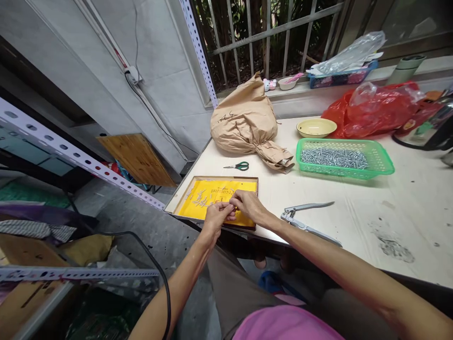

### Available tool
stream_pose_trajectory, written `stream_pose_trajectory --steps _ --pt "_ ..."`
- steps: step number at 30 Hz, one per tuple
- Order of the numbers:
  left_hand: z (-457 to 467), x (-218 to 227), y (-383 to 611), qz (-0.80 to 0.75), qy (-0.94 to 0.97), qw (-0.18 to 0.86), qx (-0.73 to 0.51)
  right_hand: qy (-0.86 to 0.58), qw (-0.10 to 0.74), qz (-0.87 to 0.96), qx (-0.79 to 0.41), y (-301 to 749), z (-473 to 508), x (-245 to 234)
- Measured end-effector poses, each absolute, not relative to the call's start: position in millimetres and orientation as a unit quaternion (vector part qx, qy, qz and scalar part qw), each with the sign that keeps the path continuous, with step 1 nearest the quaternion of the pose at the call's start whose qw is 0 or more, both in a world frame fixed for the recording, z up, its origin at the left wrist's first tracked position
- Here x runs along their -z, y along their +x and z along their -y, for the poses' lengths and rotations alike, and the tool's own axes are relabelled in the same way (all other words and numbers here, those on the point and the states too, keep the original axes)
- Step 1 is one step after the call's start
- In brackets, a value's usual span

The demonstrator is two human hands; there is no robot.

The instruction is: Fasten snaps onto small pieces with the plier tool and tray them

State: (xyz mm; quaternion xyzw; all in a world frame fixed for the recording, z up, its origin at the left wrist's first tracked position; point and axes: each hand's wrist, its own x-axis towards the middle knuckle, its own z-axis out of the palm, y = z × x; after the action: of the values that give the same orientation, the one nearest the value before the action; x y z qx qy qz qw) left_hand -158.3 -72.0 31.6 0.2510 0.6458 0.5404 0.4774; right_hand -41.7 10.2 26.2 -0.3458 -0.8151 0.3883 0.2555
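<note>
Over a shallow tray (256,189) lined with a yellow sheet (187,206), my two hands meet fingertip to fingertip. My left hand (216,216) is closed in a pinch near the tray's front side. My right hand (247,204) also pinches, its fingers touching or nearly touching the left ones. Whatever sits between the fingers is too small and covered to make out. Small whitish, pin-like pieces (201,199) lie scattered on the yellow sheet, left of my hands.
Scissors (242,166) lie behind the tray, and grey-handled pliers or pruners (307,222) to its right. A green basket (382,163) holds many small metal pieces. Behind stand a tied brown paper bag (244,118), a yellow bowl (316,127) and red plastic bags (375,108). The table edge runs in front.
</note>
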Motion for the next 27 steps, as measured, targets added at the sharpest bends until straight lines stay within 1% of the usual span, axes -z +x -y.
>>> stream_pose_trajectory --steps 4,8,14,20,22,27 --pt "70 -27 -160 -0.638 0.213 0.499 -0.546 -0.366 0.245 0.819 -0.368 -49 -4 -20" --pt "69 -24 -161 -0.632 0.185 0.498 -0.564 -0.4 0.262 0.801 -0.36 -56 0 -10" --pt "72 -22 -163 -0.646 0.206 0.474 -0.562 -0.364 0.267 0.781 -0.432 -55 1 -7" --pt "74 -24 -158 -0.634 0.252 0.456 -0.571 -0.367 0.302 0.762 -0.44 -51 -3 -9" --pt "74 -24 -158 -0.629 0.242 0.473 -0.568 -0.362 0.307 0.763 -0.439 -49 -2 -8" --pt "77 -21 -168 -0.591 0.197 0.566 -0.539 -0.346 0.295 0.769 -0.449 -44 -2 -6"
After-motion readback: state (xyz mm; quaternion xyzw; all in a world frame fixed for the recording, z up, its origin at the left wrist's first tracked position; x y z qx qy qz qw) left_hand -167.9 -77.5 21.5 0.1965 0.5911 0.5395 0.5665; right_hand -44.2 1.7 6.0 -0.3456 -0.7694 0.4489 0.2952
